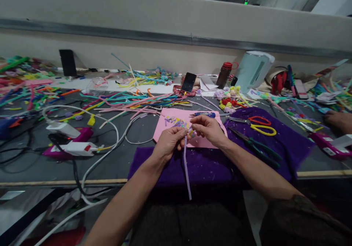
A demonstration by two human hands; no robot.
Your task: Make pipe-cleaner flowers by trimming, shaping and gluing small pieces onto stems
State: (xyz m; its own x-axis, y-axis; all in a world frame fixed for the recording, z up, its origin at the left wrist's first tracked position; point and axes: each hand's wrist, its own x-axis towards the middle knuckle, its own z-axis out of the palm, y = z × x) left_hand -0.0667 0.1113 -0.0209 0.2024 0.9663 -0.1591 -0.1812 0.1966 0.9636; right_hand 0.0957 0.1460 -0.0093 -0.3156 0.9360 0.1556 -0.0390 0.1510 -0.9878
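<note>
A lavender pipe cleaner (187, 169) hangs down from between my hands, its lower end past the table edge. My left hand (171, 140) is closed, pinching it near the top between thumb and fingers. Just beside, my right hand (206, 128) has thumb and forefinger pressed together at the pipe cleaner's upper part; the exact grip there is small and partly hidden. Beneath both hands lies a pink sheet (162, 125) with short, colourful pipe cleaner pieces (176, 122) on it. A blue pen-like tool (205, 114) rests behind my right hand.
A purple cloth (148, 167) carries red-and-yellow-handled scissors (262, 124) and green-handled pliers (262, 152) at right. Loose pipe cleaners (132, 101), a phone (189, 82), a bottle (224, 75) and a pitcher (251, 70) stand behind. White cables (117, 136) run left. Another person's hand (339, 121) is far right.
</note>
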